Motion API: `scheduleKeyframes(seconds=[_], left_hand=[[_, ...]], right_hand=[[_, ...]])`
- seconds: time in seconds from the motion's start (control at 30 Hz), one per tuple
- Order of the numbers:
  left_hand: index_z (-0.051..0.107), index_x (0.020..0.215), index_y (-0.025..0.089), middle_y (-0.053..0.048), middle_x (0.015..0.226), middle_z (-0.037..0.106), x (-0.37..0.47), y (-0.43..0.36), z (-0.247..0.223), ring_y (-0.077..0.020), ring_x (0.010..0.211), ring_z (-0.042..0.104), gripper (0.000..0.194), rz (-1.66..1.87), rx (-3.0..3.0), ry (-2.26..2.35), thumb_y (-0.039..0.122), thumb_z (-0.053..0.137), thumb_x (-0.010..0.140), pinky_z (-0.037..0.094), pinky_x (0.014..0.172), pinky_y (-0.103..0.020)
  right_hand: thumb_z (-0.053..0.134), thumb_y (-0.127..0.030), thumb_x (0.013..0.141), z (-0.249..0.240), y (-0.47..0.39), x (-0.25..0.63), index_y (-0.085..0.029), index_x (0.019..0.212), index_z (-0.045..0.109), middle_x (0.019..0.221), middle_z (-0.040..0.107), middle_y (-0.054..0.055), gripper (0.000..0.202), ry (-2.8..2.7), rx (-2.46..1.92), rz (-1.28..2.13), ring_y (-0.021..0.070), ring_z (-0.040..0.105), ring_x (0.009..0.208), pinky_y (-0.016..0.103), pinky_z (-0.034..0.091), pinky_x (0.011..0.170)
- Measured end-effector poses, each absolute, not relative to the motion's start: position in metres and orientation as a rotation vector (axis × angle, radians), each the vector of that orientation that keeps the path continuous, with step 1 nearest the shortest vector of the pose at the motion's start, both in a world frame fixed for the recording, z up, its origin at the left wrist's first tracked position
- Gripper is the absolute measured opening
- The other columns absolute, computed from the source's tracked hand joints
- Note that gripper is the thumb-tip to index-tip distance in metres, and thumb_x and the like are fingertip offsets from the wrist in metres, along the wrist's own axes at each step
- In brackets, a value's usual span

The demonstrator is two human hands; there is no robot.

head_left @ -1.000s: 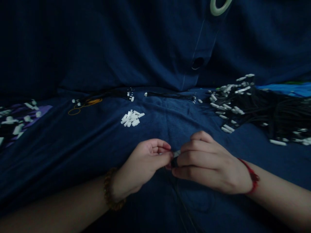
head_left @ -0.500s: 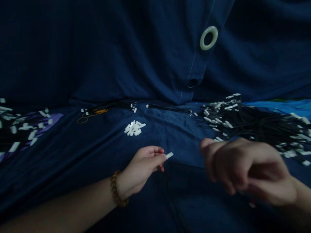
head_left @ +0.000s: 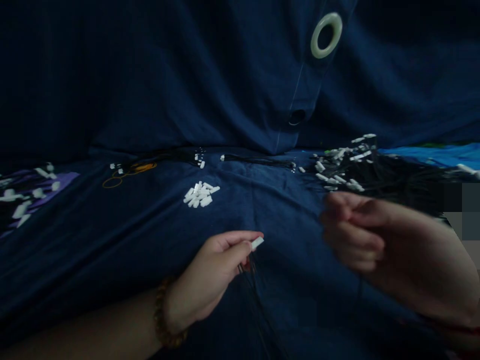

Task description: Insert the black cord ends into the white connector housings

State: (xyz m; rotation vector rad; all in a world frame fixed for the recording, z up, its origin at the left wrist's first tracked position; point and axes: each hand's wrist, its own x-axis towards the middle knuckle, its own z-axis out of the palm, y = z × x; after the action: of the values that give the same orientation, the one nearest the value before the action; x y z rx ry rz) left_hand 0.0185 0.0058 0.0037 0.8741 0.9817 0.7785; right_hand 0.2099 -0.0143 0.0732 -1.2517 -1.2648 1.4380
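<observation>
My left hand (head_left: pixel 221 270), with a beaded bracelet (head_left: pixel 165 315) at the wrist, pinches a small white connector (head_left: pixel 257 243) between thumb and forefinger. Thin black wires (head_left: pixel 258 295) hang down below these fingers. Off to the right, my right hand (head_left: pixel 360 230) is closed with thumb and forefinger together, slightly blurred. A faint dark strand seems to trail beneath it; whatever those fingers hold is hidden. Beyond my left hand lies a small heap of loose white connectors (head_left: pixel 200 194) on the dark blue cloth (head_left: pixel 232 215).
Bundles of black cables with white ends lie at the right (head_left: pixel 397 175) and on purple material (head_left: pixel 62 185) at the left. Behind the heap are a yellow-orange band (head_left: pixel 142 167) and a thin cable bundle (head_left: pixel 258 161). A curtain with a ring eyelet (head_left: pixel 326 36) hangs behind.
My right hand has turned and its fingers have come up a little. My left forefinger now stretches along the connector, and the black wires below it show more clearly. The view has shifted slightly.
</observation>
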Motion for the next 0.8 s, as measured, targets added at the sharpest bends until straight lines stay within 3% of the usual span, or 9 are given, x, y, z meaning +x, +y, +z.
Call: scheduleKeyframes(seconds=[0.07, 0.17, 0.27, 0.43, 0.8], left_hand=[[0.067, 0.092, 0.016, -0.003, 0.079, 0.060, 0.019, 0.005, 0.003, -0.0077, 0.064, 0.046, 0.021, 0.790, 0.790, 0.935, 0.022, 0.061, 0.073, 0.038, 0.063, -0.021], [0.067, 0.091, 0.016, -0.002, 0.079, 0.061, 0.019, 0.002, 0.004, -0.0078, 0.066, 0.049, 0.019, 0.782, 0.717, 0.871, 0.022, 0.060, 0.074, 0.039, 0.064, -0.020], [0.067, 0.090, 0.016, -0.002, 0.077, 0.061, 0.018, 0.001, 0.006, -0.0077, 0.065, 0.050, 0.018, 0.792, 0.695, 0.863, 0.020, 0.059, 0.075, 0.039, 0.061, -0.019], [0.068, 0.088, 0.016, -0.002, 0.073, 0.062, 0.019, 0.001, 0.006, -0.0072, 0.063, 0.051, 0.016, 0.802, 0.639, 0.841, 0.018, 0.059, 0.075, 0.040, 0.061, -0.017], [0.068, 0.088, 0.015, -0.002, 0.075, 0.063, 0.019, -0.001, 0.006, -0.0066, 0.063, 0.052, 0.016, 0.799, 0.615, 0.800, 0.016, 0.057, 0.077, 0.042, 0.061, -0.017]], right_hand=[[0.042, -0.035, 0.080, 0.055, -0.018, 0.198, -0.019, 0.072, 0.043, 0.050, 0.029, -0.005, 0.018, -1.333, -1.289, 1.576, 0.0061, 0.024, 0.041, 0.017, 0.021, 0.036], [0.039, -0.032, 0.088, 0.032, -0.019, 0.187, -0.017, 0.084, 0.044, 0.060, 0.047, -0.002, 0.017, -1.655, -1.375, 1.307, 0.0070, 0.043, 0.053, 0.018, 0.034, 0.049], [0.035, -0.028, 0.091, 0.020, -0.017, 0.185, -0.017, 0.088, 0.043, 0.067, 0.056, -0.001, 0.014, -1.859, -1.350, 1.112, 0.0078, 0.051, 0.059, 0.019, 0.039, 0.056], [0.041, -0.022, 0.088, 0.020, -0.020, 0.186, -0.017, 0.077, 0.045, 0.066, 0.058, -0.003, 0.012, -1.936, -1.311, 0.970, 0.0053, 0.054, 0.058, 0.017, 0.039, 0.054], [0.043, -0.021, 0.086, 0.020, -0.019, 0.183, -0.017, 0.075, 0.046, 0.063, 0.057, -0.006, 0.012, -2.004, -1.354, 0.826, 0.0036, 0.053, 0.054, 0.016, 0.037, 0.050]])
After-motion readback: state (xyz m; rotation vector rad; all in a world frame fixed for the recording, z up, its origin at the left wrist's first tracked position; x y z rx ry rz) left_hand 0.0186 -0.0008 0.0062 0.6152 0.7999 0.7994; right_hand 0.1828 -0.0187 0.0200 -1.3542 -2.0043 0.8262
